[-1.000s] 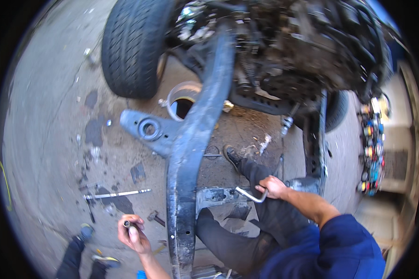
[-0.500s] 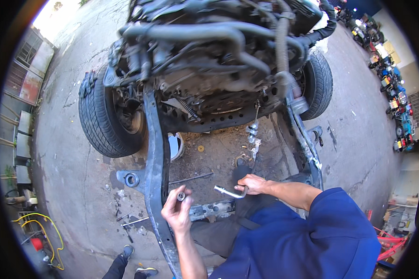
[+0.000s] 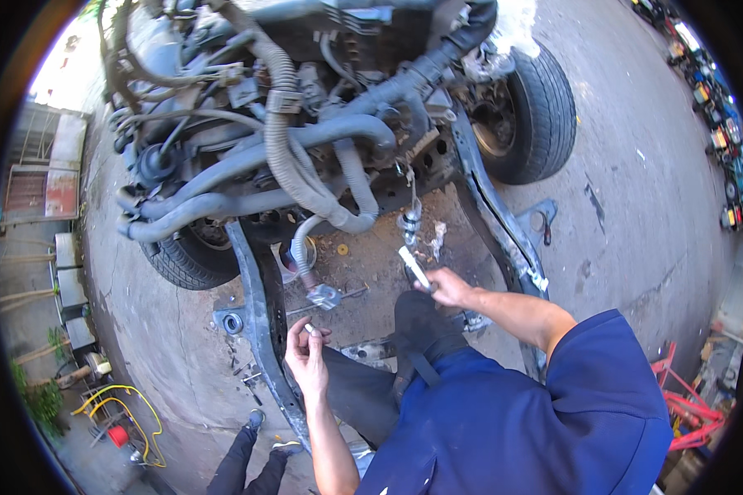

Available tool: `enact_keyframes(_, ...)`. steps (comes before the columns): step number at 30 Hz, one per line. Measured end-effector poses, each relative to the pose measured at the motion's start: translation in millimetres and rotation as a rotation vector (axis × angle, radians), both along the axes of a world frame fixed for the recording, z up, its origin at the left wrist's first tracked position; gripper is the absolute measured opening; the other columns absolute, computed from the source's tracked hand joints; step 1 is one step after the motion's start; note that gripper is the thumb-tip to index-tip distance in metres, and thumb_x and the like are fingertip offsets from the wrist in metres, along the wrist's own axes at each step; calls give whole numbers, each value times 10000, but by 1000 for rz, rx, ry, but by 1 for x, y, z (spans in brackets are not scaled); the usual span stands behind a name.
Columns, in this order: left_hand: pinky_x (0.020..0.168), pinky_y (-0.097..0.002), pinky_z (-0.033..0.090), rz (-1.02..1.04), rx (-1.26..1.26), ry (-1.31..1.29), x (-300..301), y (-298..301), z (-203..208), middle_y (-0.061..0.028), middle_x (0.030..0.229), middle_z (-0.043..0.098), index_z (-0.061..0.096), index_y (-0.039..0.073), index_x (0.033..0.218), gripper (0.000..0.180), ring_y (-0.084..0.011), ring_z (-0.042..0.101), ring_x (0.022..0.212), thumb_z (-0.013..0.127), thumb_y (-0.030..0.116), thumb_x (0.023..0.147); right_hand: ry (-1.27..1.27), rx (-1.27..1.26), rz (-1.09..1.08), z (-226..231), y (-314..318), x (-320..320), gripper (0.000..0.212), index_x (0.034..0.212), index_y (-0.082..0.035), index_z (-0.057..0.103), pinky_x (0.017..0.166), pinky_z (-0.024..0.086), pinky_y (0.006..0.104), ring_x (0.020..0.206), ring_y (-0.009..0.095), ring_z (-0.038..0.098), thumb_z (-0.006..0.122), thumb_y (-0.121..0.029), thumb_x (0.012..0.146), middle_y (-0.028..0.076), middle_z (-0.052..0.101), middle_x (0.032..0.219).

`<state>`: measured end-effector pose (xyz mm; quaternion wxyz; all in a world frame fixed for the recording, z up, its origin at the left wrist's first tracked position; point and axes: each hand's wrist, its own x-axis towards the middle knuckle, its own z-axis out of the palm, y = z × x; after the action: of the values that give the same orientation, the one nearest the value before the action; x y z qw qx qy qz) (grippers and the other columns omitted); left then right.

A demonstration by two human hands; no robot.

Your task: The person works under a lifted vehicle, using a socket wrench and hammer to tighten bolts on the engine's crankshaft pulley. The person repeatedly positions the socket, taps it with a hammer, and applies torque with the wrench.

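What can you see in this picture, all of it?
Engine assembly with hoses: one, grey and black, top
Tyres: two, dark grey, upper right and left under hoses
Frame rails: two, dark, flanking the person
Flat ring: one, yellowish, ground below hoses
Thin hose: count unclear, yellow, lower left
Metal framework: count unclear, red, lower right
Assorted items: many, mixed colours, upper right
Co-worker's legs: two, dark, bottom left
Small part: one, pale, left grip
Handheld tool: one, silver, right grip
Shirt: one, navy, bottom right
Left grip: one, bare, lower centre
Right grip: one, bare, right of centre
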<state>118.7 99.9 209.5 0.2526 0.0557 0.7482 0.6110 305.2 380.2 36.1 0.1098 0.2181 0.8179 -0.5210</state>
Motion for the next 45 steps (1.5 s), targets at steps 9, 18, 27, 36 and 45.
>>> enact_keyframes(9,753,-239,498,-287,-106,-89,-13,45,-32,-74,960,696,602,-35,1228,259,-100,601,793,624,114,1018,47,-123,-632,-39,45,50,387,800,-37,628,631,471,370,671,130,545,623,-359,1014,55,609,666)
enact_keyframes(18,839,-216,522,-423,-73,-146,-25,117,-156,-82,1043,717,595,-36,1208,289,-86,647,911,700,30,947,43,-35,-846,-143,55,77,496,753,-39,608,585,444,351,613,134,541,582,-446,1034,30,569,625)
enact_keyframes(27,858,-247,546,-535,156,63,-53,184,-239,-125,1061,728,613,-68,1218,340,-120,675,952,726,98,944,131,143,-871,-206,28,96,482,754,-29,609,576,425,349,611,116,493,621,-433,1016,24,542,605)
enact_keyframes(36,781,-208,499,-498,269,195,-59,191,-266,-31,973,669,680,-19,1183,262,-73,618,843,708,22,925,107,180,-1084,-199,0,122,481,794,-32,682,618,452,316,657,100,562,625,-458,1009,14,645,680)
enact_keyframes(45,856,-377,526,-473,186,765,-108,241,-243,-134,993,727,724,45,1126,295,-253,707,925,766,62,834,218,113,-1335,-289,-50,129,441,774,-22,660,600,412,286,650,93,525,673,-402,996,8,643,713)
